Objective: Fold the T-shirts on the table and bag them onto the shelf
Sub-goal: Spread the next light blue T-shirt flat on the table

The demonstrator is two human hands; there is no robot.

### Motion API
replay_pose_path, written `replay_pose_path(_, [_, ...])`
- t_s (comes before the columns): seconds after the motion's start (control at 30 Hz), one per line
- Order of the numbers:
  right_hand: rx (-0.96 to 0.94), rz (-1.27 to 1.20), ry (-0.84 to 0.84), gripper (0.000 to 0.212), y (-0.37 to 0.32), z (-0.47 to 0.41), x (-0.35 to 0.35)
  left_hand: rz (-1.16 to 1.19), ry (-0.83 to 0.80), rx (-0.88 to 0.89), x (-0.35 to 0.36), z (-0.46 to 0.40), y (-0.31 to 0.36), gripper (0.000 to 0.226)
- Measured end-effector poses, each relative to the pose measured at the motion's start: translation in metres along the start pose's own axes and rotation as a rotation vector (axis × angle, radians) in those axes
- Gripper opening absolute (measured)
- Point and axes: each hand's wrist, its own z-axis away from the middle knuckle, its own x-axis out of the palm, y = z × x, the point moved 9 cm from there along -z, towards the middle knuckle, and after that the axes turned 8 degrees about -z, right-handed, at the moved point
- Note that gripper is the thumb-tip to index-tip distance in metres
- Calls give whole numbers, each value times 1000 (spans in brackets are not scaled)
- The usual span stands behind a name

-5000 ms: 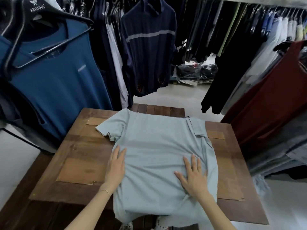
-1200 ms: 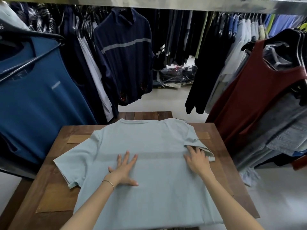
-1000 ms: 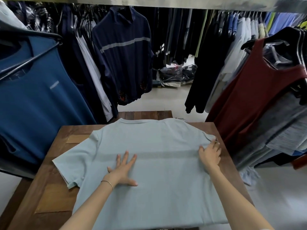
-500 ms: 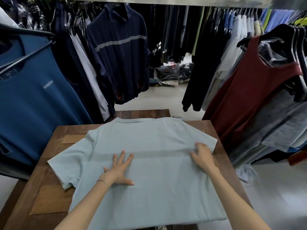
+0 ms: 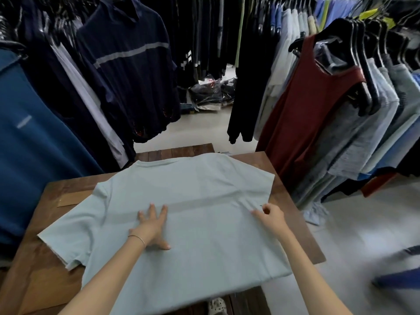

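the wooden tabletop (image 5: 56, 185) is the biggest thing here, and the pale green t-shirt (image 5: 193, 178) lies spread out on it, back side up. the shirt covers most of the top. its collar end points away from the person and its bottom edge hangs a little over the near side. one short sleeve lies flat out to the left. racks of hanging clothes stand all around, with a dark red tank top (image 5: 306, 105) on a hanger just past the right corner.

the left hand (image 5: 152, 226) lies flat on the middle of the shirt with its fingers straight and spread. it grips nothing. it just presses the cloth down. the right hand (image 5: 271, 218) is at the right side of the shirt, near the sleeve. its fingers are bent and seem to pinch a bit of cloth there, but this is small and hard to see for sure.

the step looks like folding the right side in. to do it well, the flat hand should hold the middle so the shirt does not slide. the pinching hand should lift the sleeve and side together and lay them straight over toward the middle. then a quick rub should smooth out the bumps near the pinch.
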Motion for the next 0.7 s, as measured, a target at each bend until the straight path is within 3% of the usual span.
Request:
replay_pose_path(0.1, [90,-86,70,31,9,3,-13,-29,12,6,-1,-2,0,129])
replay_pose_path(0.23, [232,256,-76,29,28,14,-16,-96,1,42,6,4,1,138])
replay_pose_path(0.3, [193,438,25,27,17,15,-28,-128,-9,79,6,11,5,135])
replay_pose_path(0.4, [-39,435,235,24,-29,8,-37,-80,26,118,-6,11,7,116])
replay_pose_path(0.5, [-229,481,67,36,-54,-8,0,65,215,123,-30,6,8,89])
replay_pose_path(0.57, [-183,585,-99,47,-43,-14,25,112,300,93,-36,7,5,88])
replay_pose_path(0.7, [-133,719,-192,54,-28,-28,35,203,243,25,-16,11,-19,89])
